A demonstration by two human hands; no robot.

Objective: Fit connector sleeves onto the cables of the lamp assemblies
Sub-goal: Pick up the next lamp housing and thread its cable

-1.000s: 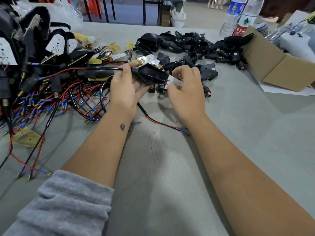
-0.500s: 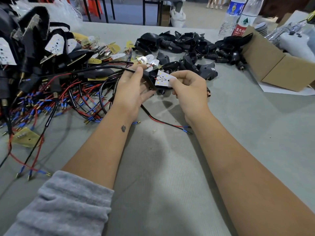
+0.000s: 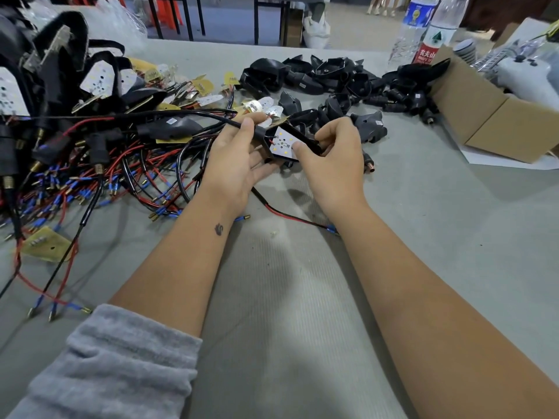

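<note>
Since a second ago we have turned the lamp assembly (image 3: 284,145) LED-face up; our left hand (image 3: 239,164) pinches its black cable (image 3: 211,116), our right hand (image 3: 332,158) grips its housing. Right of it, the cardboard box (image 3: 496,122) holds white parts we cannot identify.

Left hand (image 3: 239,160) palm covers the lower edge of the black lamp housing with white LED board (image 3: 282,144); its sleeve fit can't be read. Right hand (image 3: 334,160) fingertips hidden behind the housing. Tangle of red and black cables (image 3: 90,164) cut off at left frame edge. Clear plastic water bottles (image 3: 423,28) and brown cardboard box (image 3: 496,122) cropped at top and right.
</note>
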